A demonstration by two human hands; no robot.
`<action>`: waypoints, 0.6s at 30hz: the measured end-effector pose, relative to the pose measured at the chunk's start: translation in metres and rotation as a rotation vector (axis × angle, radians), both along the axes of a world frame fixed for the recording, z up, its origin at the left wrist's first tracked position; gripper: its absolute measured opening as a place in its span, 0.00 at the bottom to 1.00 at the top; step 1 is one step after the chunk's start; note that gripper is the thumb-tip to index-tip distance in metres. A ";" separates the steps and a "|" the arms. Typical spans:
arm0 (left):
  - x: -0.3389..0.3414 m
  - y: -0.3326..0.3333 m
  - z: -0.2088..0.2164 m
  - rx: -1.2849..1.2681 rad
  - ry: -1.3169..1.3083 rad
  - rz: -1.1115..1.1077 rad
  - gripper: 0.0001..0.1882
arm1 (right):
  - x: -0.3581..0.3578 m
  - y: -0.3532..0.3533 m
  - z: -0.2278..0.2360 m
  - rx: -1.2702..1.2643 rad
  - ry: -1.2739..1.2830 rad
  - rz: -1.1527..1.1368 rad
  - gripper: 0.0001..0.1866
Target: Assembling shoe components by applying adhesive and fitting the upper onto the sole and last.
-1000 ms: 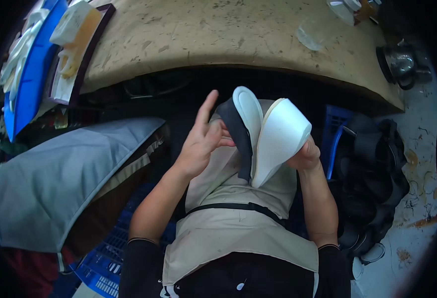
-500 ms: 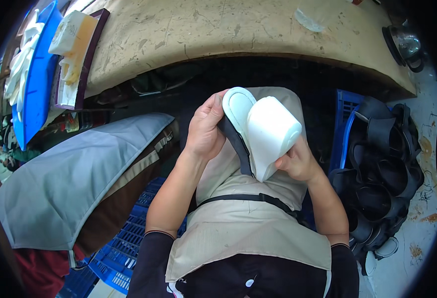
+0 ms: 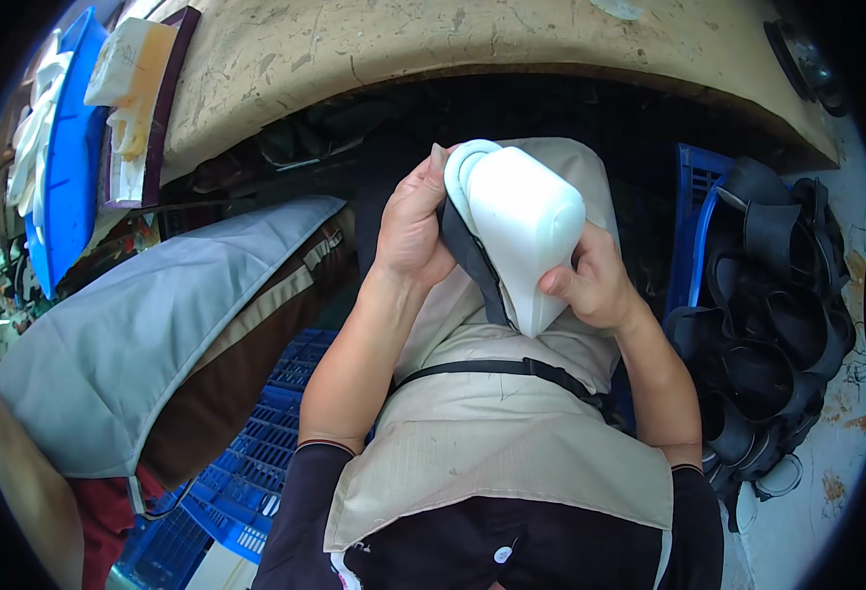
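- Left hand (image 3: 415, 221): grip closed on pale-insoled black shoe upper (image 3: 472, 258), centre frame.
- Right hand (image 3: 602, 280): grip curled around smooth white wedge sole (image 3: 526, 221), overlapping rightward, narrow end toward lower frame.

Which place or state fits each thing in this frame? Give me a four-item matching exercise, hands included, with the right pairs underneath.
Things
1. Left hand
2. Right hand
3. Black shoe pieces
4. Blue tray

Places and states
A. Heaped on the picture's right side
B. Gripping the white wedge
C. At upper left, with white pieces
D. Holding the dark shoe upper

Pairs: 1-D, 2-B, 3-A, 4-C
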State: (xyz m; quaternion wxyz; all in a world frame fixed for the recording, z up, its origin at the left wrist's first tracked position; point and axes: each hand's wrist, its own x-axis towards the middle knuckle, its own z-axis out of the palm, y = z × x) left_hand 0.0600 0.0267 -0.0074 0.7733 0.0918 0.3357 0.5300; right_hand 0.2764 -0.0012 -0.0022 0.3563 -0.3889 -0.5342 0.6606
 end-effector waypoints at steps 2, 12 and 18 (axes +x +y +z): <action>-0.001 0.000 -0.003 -0.020 -0.013 -0.003 0.21 | -0.001 0.002 -0.002 -0.011 -0.004 0.009 0.40; -0.004 0.004 -0.009 -0.030 -0.032 -0.034 0.20 | -0.005 0.011 -0.008 -0.055 -0.015 0.055 0.38; 0.000 0.007 0.002 0.001 0.067 -0.029 0.20 | -0.002 0.013 0.004 -0.068 -0.045 0.070 0.41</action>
